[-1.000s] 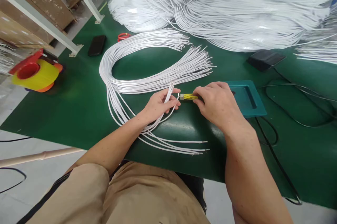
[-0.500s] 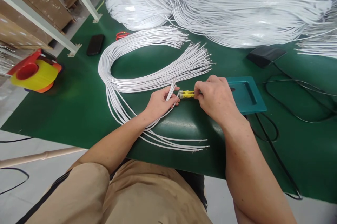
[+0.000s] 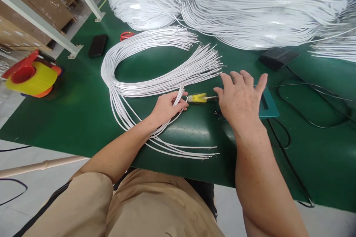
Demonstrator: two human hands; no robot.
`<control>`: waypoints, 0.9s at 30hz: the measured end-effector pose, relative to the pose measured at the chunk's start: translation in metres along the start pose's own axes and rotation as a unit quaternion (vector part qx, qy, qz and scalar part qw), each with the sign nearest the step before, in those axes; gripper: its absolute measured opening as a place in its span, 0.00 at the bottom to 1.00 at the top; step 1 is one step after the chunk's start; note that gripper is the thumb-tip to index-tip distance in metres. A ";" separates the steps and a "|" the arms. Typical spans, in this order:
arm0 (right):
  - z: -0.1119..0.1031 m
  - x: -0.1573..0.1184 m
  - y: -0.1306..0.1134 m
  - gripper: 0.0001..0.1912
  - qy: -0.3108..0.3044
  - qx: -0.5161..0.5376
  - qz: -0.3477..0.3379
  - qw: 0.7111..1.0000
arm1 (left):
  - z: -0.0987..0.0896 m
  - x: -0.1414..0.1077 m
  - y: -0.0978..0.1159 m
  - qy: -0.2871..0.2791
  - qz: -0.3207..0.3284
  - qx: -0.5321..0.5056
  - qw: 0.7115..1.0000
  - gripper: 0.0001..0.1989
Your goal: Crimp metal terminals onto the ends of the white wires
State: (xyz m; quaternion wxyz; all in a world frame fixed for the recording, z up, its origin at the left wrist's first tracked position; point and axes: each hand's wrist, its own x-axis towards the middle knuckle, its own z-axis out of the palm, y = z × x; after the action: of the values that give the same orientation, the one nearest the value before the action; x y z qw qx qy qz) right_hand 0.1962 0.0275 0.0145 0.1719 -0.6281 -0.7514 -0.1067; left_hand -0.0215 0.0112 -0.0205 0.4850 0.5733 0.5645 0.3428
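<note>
My left hand (image 3: 167,109) is closed around a few white cables (image 3: 179,98), whose ends stick up past the thumb. Just right of its fingertips is a small yellow piece (image 3: 199,98) with a pale, metallic-looking left end; a cable loops close to it. From its right side a thin metal shaft (image 3: 213,97) runs toward my right hand (image 3: 240,98). That hand is palm down with fingers spread, partly over the teal tray (image 3: 271,103); whether its thumb touches the shaft is hidden. Behind lies a curved bundle of white cables (image 3: 107,70), with some strands trailing under my left forearm.
Large heaps of white cable (image 3: 250,10) fill the table's back. A black phone (image 3: 98,45) and red-handled scissors (image 3: 127,35) lie left of them. Yellow and red tape rolls (image 3: 33,77) stand far left. A black box (image 3: 278,58) and loose black cords (image 3: 319,94) are at right.
My right hand has let go of the yellow piece, spreading its fingers and shifting slightly right. The thin shaft now shows. My left hand keeps its hold on the cables.
</note>
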 end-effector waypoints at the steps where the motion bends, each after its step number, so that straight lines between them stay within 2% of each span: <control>1: 0.001 0.000 0.001 0.18 -0.005 -0.001 -0.005 1.000 | -0.001 0.000 0.001 0.000 -0.005 -0.011 1.000 0.21; 4: -0.003 0.003 -0.002 0.16 0.014 0.018 -0.018 1.000 | -0.007 0.000 0.004 0.002 -0.006 -0.052 0.999 0.24; 6: -0.010 0.003 -0.011 0.14 0.025 0.074 -0.052 0.996 | -0.012 0.000 0.006 0.001 0.003 -0.076 0.997 0.25; 8: -0.016 0.001 -0.027 0.13 0.009 0.167 -0.136 0.977 | -0.016 0.000 0.006 0.001 0.012 -0.095 0.995 0.23; 11: -0.014 -0.010 -0.060 0.14 -0.071 0.261 -0.320 0.908 | -0.021 0.001 0.003 -0.009 0.013 -0.125 0.992 0.18; 13: -0.008 -0.018 -0.078 0.14 -0.104 0.220 -0.386 0.890 | -0.024 0.002 0.001 -0.023 0.000 -0.140 0.990 0.17; 15: -0.004 -0.025 -0.090 0.12 -0.133 0.172 -0.394 0.893 | -0.026 0.002 0.001 -0.036 -0.023 -0.153 0.987 0.17; 17: -0.006 -0.028 -0.093 0.11 -0.189 0.167 -0.353 0.901 | -0.028 0.003 0.002 -0.049 -0.041 -0.154 0.986 0.19; 18: -0.009 -0.027 -0.091 0.11 -0.238 0.186 -0.320 0.898 | -0.029 0.002 0.003 -0.055 -0.044 -0.148 0.986 0.19; 19: -0.012 -0.026 -0.088 0.11 -0.297 0.218 -0.284 0.885 | -0.029 0.002 0.005 -0.061 -0.045 -0.137 0.988 0.20; 21: -0.018 -0.021 -0.080 0.12 -0.408 0.308 -0.202 0.836 | -0.030 0.001 0.007 -0.065 -0.040 -0.107 0.991 0.21; 22: -0.019 -0.018 -0.075 0.13 -0.433 0.360 -0.158 0.811 | -0.029 0.000 0.008 -0.061 -0.035 -0.093 0.993 0.22; 23: -0.019 -0.015 -0.070 0.14 -0.426 0.411 -0.102 0.800 | -0.029 0.000 0.009 -0.052 -0.027 -0.082 0.995 0.22; 25: -0.016 -0.009 -0.061 0.12 -0.359 0.487 0.016 0.796 | -0.027 -0.001 0.012 -0.023 -0.007 -0.071 0.997 0.23; 27: -0.012 -0.005 -0.056 0.08 -0.294 0.536 0.098 0.785 | -0.025 -0.002 0.014 -0.003 0.014 -0.073 0.997 0.21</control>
State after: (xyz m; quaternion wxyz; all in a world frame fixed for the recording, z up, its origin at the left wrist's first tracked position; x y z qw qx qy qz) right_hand 0.1431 0.0077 0.0264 0.2615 -0.5063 -0.6362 0.5201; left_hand -0.0412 0.0155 0.0006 0.5223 0.5451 0.5282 0.3886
